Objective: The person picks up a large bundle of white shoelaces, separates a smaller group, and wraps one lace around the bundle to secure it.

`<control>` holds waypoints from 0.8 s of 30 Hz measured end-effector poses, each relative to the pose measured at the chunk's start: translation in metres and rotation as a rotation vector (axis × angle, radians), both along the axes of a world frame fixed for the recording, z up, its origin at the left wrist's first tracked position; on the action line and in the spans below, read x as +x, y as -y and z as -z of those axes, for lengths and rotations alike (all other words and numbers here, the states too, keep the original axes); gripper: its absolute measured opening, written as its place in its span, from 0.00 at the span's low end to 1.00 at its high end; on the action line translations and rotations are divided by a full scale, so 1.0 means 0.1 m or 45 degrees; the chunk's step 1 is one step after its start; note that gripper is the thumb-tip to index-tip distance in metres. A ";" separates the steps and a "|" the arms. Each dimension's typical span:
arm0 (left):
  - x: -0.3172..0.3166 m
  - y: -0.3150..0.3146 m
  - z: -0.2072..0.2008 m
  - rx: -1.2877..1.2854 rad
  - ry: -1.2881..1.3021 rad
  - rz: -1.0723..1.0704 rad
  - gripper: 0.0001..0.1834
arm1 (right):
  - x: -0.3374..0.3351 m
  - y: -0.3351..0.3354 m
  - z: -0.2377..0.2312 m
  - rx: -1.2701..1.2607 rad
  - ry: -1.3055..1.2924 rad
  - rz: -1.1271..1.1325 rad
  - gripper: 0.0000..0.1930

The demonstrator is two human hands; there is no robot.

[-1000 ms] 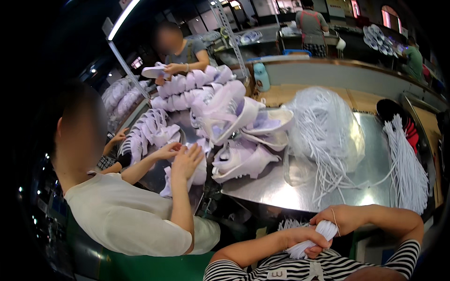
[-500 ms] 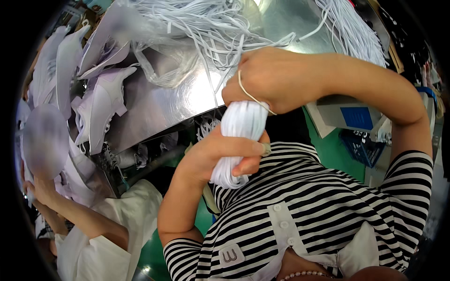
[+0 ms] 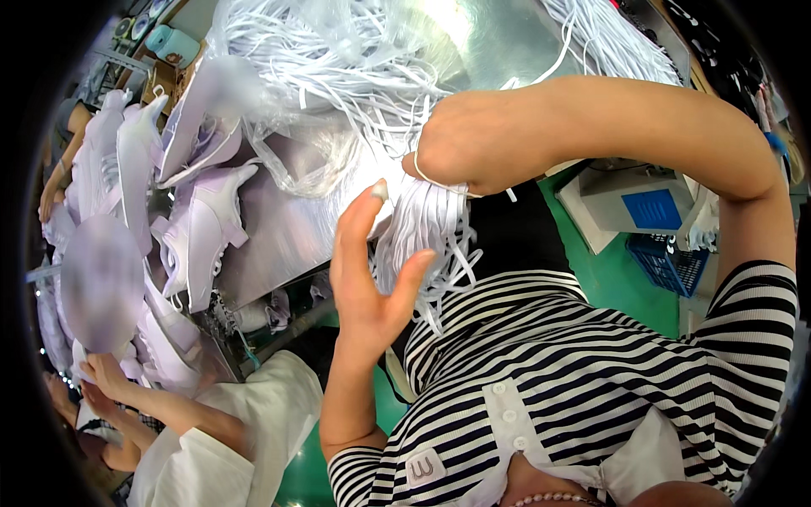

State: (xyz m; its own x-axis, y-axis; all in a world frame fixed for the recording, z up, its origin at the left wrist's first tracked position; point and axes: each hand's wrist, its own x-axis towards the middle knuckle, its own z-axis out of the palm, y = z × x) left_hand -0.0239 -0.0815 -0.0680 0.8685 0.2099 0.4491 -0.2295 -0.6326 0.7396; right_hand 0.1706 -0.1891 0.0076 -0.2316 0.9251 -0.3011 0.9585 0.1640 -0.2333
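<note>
A bundle of white shoelaces hangs over the table's near edge, its loose loops fanned out at the bottom. My right hand is closed around the top of the bundle, knuckles up, with its fingertips hidden. A thin pale elastic band stretches across this hand and along the top of the laces. My left hand is open just left of the bundle, thumb and fingers spread apart. It seems to grip none of the laces, though some of its fingers are hidden behind them.
More white laces are heaped on the metal table, partly in clear plastic. Another lace bunch lies at the far right. Pale lilac shoes crowd the left, beside a co-worker's hands. A blue crate stands at right.
My left hand has let go of the lace bundle and opened beside it. The laces, squeezed tight before, now hang loose and spread. My right hand still holds the top.
</note>
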 end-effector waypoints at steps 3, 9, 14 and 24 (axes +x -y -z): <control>0.11 0.04 -0.20 0.357 0.226 -0.053 0.20 | -0.02 0.00 -0.01 0.003 0.013 0.029 0.12; 0.30 -0.03 -0.29 0.554 0.307 0.061 0.18 | -0.01 -0.02 -0.07 -0.041 -0.037 0.106 0.06; 0.48 -0.11 -0.40 0.444 0.274 0.269 0.11 | 0.03 0.06 -0.13 -0.118 -0.135 0.174 0.05; 0.69 -0.09 -0.54 0.762 0.129 0.440 0.06 | 0.14 0.23 0.15 -0.108 -0.550 0.287 0.11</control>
State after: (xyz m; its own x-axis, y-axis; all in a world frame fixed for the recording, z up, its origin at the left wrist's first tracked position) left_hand 0.0449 -0.0727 -0.0142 0.7885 -0.3800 0.4835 -0.5407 -0.8029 0.2508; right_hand 0.1843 -0.2116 -0.0077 -0.1487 0.9429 -0.2980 0.7808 -0.0729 -0.6205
